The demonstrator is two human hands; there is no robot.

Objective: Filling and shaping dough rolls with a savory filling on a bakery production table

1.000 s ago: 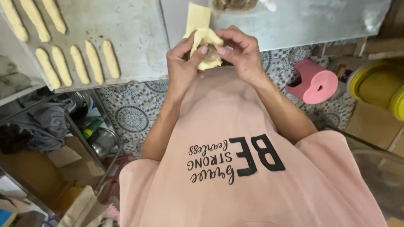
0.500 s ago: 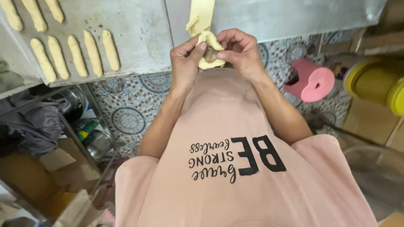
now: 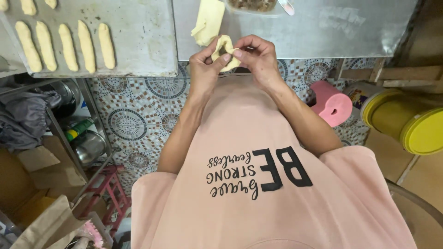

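Your left hand [image 3: 203, 74] and your right hand [image 3: 258, 57] meet in front of your chest, just at the near edge of the steel worktop [image 3: 323, 32]; between them you hold a small piece of pale dough [image 3: 225, 51], folded over on itself, with the fingertips of both hands pinched on it from either side; the left thumb and forefinger press its left edge, the right fingers close on its right edge, so both hands are clamped on the same piece and it hangs in the air, clear of the table. Just beyond your hands, on the worktop, lies a flat strip of the same pale dough [image 3: 207, 20], apart from the piece you hold; behind that, at the top edge of the view, stands a container of brownish filling [image 3: 251, 4] (only its near rim shows, so what is in it cannot be told exactly). To your left sits a metal baking tray [image 3: 143, 41] with a row of long shaped dough sticks [image 3: 69, 44] laid side by side, none touching, and the ends of more sticks above them. Below the tables the floor is patterned mosaic tile [image 3: 134, 120]; a pink plastic stool [image 3: 330, 103] stands to your right, with a yellow lidded bucket [image 3: 410, 124] lying near it; a wire rack with steel bowls [image 3: 85, 145] is at your left.
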